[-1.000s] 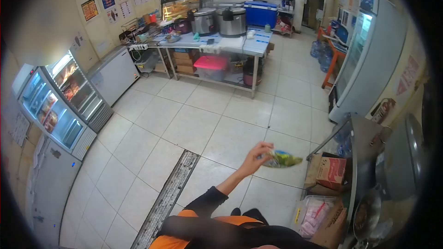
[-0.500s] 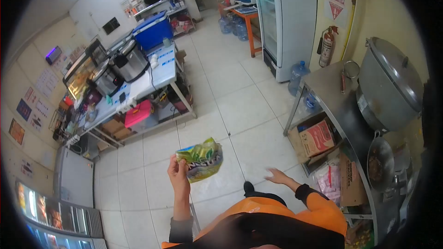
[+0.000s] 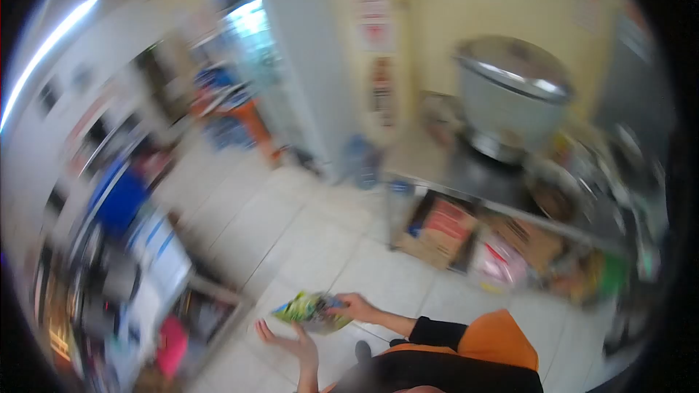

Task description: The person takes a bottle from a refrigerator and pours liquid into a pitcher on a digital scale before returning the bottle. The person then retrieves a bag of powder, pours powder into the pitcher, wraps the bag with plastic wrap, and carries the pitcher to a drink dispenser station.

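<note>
A green and yellow plastic packet (image 3: 306, 310) hangs in front of my body, low in the head view. My right hand (image 3: 354, 307) has its fingers closed on the packet's right end. Just below and left of the packet is my left hand (image 3: 293, 343), with its fingers apart and nothing in it. Motion blur hides the print on the packet.
On the right, a metal table (image 3: 466, 167) bears a large lidded pot (image 3: 513, 94) and a pan (image 3: 555, 196). Boxes (image 3: 445, 229) and a pink bag (image 3: 499, 260) lie beneath it. A glass-door fridge (image 3: 266, 65) and water bottles (image 3: 360, 161) stand beyond; a worktable (image 3: 164, 262) is at left.
The packet has passed from my left hand to my right hand. My left hand has opened and sits beside it. The view has swung right, towards the metal table and large pot.
</note>
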Demonstrator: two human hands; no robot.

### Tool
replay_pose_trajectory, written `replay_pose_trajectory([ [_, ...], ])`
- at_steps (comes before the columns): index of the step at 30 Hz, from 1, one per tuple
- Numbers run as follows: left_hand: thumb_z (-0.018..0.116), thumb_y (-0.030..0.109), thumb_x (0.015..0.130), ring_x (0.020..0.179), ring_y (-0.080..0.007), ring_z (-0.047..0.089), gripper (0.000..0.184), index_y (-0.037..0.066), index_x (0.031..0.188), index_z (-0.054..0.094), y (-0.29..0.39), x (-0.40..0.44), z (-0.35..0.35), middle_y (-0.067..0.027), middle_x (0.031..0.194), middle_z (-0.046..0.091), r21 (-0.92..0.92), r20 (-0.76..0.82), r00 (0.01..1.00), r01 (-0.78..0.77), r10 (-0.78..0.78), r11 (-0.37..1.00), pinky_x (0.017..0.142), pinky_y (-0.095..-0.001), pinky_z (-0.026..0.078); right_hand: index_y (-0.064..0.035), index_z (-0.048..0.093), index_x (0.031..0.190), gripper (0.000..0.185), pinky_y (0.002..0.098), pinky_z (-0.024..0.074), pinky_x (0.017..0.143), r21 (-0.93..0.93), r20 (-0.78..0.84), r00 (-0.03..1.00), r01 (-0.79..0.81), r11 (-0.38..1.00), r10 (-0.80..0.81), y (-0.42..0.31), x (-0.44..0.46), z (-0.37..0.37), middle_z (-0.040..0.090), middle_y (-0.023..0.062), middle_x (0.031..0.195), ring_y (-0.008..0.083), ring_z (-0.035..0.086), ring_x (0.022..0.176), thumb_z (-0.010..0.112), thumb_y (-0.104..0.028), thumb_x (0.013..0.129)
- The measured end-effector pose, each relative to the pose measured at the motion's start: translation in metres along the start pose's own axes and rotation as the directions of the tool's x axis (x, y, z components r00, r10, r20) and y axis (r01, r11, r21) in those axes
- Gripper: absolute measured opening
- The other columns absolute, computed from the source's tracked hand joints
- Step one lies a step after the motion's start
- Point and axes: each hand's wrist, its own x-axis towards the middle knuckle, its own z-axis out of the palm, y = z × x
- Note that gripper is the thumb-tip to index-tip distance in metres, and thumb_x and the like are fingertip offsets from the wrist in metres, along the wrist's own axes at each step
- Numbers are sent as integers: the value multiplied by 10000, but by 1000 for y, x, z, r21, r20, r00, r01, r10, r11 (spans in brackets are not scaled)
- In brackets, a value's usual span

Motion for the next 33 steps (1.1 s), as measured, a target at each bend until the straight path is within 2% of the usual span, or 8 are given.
replay_pose_trajectory([
  [5, 642, 174, 749, 1256, -342, 332, 448, 25, 1150, 508, 15, 52, 33, -139, 1168, 510, -266, 625, 586, -461, 516, 846, 1022, -610, 21, -24, 650, 943, 214, 252, 427, 743, -145, -329, 934, 94, 985, -138, -14, -21, -23, 592, 24, 836, 96, 530, 808, 674, -184, 802],
  [7, 587, 356, 808, 624, -220, 548, 307, 71, 694, 581, 44, 79, 73, -63, 620, 554, -348, 292, 322, -841, 901, 414, 619, -398, 439, -14, 643, 941, 215, 252, 415, 777, -113, -420, 884, 175, 978, -206, -8, -38, -37, 572, 36, 891, 110, 518, 855, 673, -172, 798],
  [8, 575, 419, 815, 1039, -248, 559, 426, 95, 1091, 581, 18, 59, 94, -67, 1019, 636, -518, 559, 246, -641, 792, 566, 970, -576, 276, -7, 638, 944, 219, 256, 399, 806, -194, -514, 814, 195, 961, -269, -4, -49, -42, 540, 44, 938, 120, 497, 903, 673, -165, 795],
  [11, 641, 162, 745, 1232, -308, 379, 399, 48, 1111, 532, 33, 37, 125, -101, 1147, 537, -768, 638, -68, -128, 767, 628, 1033, -574, -43, -3, 631, 943, 219, 270, 379, 848, -275, -720, 615, 172, 946, -321, -6, -96, -32, 491, 53, 992, 138, 467, 969, 674, -155, 791],
  [19, 646, 123, 726, 1071, -270, 506, 166, 8, 841, 616, 201, -108, 90, -113, 951, 606, -937, 225, -328, 184, 918, 296, 1046, -514, 98, -31, 550, 1008, 299, 320, 379, 905, -232, -951, -151, -223, 947, -269, 5, -289, 11, 472, 85, 1045, 223, 474, 1019, 685, -160, 774],
  [21, 637, 119, 734, 983, -294, 524, 164, -20, 820, 623, 243, -156, 65, -140, 930, 607, -853, 167, -364, 413, 916, 320, 950, -404, 317, -80, 491, 1078, 389, 403, 332, 978, -236, -610, -484, -644, 727, -627, -10, -344, 41, 470, 96, 1092, 259, 446, 1115, 689, -178, 758],
  [25, 622, 152, 766, 823, -291, 549, 225, -55, 854, 623, 320, -266, 13, -140, 792, 610, -849, -155, -687, 460, 710, 260, 759, -353, 415, -125, 419, 1267, 544, 511, 149, 1072, -141, -833, -74, -930, 340, -548, -27, -446, 90, 399, 51, 1331, 198, 331, 1287, 607, -153, 758],
  [33, 575, 202, 848, 687, -73, 538, 212, 3, 886, 640, 456, -429, -171, 3, 777, 606, -729, -380, -923, 259, -61, 634, 603, -212, 402, -88, 483, 1187, 427, 494, 158, 1096, 232, -878, -326, -930, 285, -349, -4, -645, 149, 568, 32, 1119, 185, 474, 1154, 543, -100, 765],
])
